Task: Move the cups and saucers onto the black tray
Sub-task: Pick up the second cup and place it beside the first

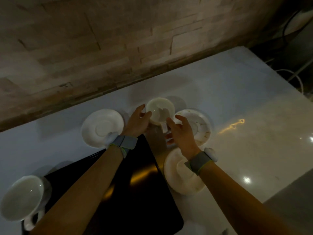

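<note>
A white cup [160, 110] is at the middle of the white counter, just beyond the far end of the black tray [152, 209]. My left hand [138, 122] grips the cup's left wall with thumb and fingers. My right hand [182, 133] is at the cup's handle with its fingers spread; whether it touches the handle is unclear. A second white cup [22, 197] stands at the tray's near left corner. One white saucer [101, 126] lies left of the tray. Another saucer [201, 128], stained, lies to the right. A third saucer [177, 175] lies beside the tray's right edge, partly under my right wrist.
A pale brick wall [101, 48] runs along the counter's far edge. The counter [237, 99] stretches to the right, with light glare on it. Cables [294, 77] hang past its far right corner. Both wrists wear grey bands.
</note>
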`<state>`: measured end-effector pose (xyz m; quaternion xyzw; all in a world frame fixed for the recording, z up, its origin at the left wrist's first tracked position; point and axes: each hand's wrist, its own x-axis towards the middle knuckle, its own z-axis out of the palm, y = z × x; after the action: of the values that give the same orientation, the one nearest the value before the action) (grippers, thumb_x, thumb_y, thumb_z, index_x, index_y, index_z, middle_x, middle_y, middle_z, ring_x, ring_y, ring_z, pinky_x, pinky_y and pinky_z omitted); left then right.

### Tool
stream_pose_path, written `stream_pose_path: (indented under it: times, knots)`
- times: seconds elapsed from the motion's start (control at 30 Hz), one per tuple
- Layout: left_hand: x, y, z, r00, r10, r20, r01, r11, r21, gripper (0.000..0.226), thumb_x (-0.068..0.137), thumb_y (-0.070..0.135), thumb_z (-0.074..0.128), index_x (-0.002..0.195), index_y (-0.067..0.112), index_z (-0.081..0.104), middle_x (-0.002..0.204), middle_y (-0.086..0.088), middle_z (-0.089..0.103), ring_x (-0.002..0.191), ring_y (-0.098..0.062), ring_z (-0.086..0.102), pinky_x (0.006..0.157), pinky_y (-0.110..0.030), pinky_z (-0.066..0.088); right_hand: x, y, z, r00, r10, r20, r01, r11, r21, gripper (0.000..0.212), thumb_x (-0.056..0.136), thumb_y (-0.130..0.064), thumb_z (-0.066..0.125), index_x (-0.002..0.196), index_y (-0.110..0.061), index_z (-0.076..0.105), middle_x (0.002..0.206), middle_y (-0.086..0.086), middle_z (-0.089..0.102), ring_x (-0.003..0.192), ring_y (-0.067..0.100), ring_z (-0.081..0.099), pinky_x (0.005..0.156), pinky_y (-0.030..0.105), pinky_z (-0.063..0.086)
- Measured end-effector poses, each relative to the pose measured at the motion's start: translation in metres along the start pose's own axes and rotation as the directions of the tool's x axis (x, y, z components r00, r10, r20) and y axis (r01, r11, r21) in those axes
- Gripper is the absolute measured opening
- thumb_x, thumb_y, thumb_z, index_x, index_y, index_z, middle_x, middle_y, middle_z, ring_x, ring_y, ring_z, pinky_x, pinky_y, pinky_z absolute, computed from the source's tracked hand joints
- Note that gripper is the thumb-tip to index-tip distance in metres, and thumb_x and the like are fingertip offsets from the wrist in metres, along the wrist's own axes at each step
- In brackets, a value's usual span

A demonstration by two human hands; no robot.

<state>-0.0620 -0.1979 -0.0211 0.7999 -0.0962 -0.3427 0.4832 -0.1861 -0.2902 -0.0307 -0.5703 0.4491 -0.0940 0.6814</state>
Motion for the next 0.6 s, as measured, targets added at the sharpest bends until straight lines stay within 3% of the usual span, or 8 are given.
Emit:
stream_pose_path:
  times: [0.13, 0.23, 0.6]
  knots:
    - [0.0095, -0.0009, 0.0087, 1.0, -0.012, -0.017, 0.012, 1.0, -0.018, 0.049, 0.091, 0.026, 0.053, 0.138, 0.025, 0.042, 0.129, -0.012, 0.057, 0.11, -0.037, 0.061, 0.093, -0.055, 0.053, 0.0037, -0.0035, 0.0047, 0.999, 0.032, 0.036, -0.032, 0.999, -0.003, 0.051, 0.093, -0.041, 0.059, 0.137, -0.027, 0.038, 0.081, 0.004, 0.071, 0.061, 0.032, 0.07, 0.058, 0.046, 0.061]
    - [0.0101, -0.0013, 0.011, 1.0, -0.01, -0.029, 0.009, 0.999, -0.047, 0.046, 0.091, 0.019, 0.051, 0.137, 0.023, 0.043, 0.116, -0.007, 0.054, 0.111, -0.035, 0.058, 0.092, -0.055, 0.054, 0.0053, -0.0033, 0.0067, 0.998, 0.052, 0.043, -0.054, 0.998, 0.033, 0.05, 0.094, -0.035, 0.058, 0.138, -0.027, 0.036, 0.081, 0.003, 0.069, 0.056, 0.028, 0.069, 0.052, 0.038, 0.059]
    - [0.0088, -0.0042, 0.0079, 0.999, -0.018, -0.03, 0.013, 0.987, -0.158, 0.047, 0.09, 0.011, 0.052, 0.135, 0.021, 0.049, 0.114, -0.009, 0.055, 0.109, -0.037, 0.06, 0.084, -0.054, 0.058, -0.0001, -0.0085, 0.0055, 0.999, -0.003, 0.048, 0.001, 0.999, 0.05, 0.045, 0.094, -0.025, 0.06, 0.135, -0.015, 0.041, 0.082, 0.002, 0.068, 0.052, 0.022, 0.07, 0.053, 0.037, 0.062]
